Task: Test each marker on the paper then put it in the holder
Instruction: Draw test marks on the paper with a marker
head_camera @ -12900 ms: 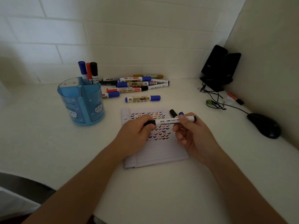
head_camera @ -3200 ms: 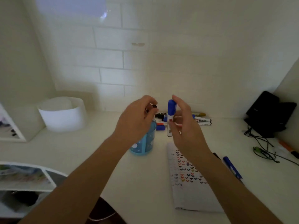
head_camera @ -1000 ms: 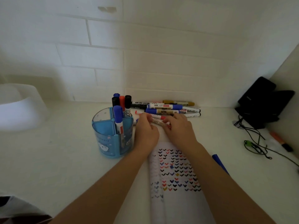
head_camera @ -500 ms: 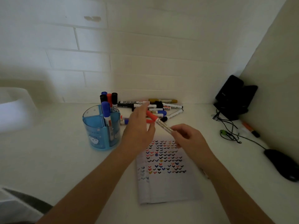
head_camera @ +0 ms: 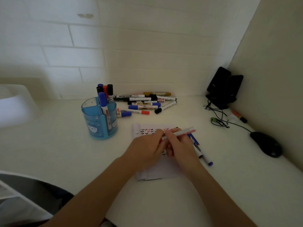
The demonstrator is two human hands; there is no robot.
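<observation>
Marker (head_camera: 182, 132) — over paper's (head_camera: 157, 171) far end

A white brick wall (head_camera: 131, 46) backs the white desk (head_camera: 49, 153) in dim light.

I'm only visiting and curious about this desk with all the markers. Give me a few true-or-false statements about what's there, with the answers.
1. The left hand and the right hand both hold one marker over the paper. True.
2. The blue holder is empty. False: upright markers stand in it.
3. A pile of markers lies on the desk between the paper and the back wall. True.
4. The mouse sits to the left of the blue holder. False: it lies far to the right, by the side wall.
5. The paper is blank. False: rows of small coloured marks cover its upper part.
</observation>
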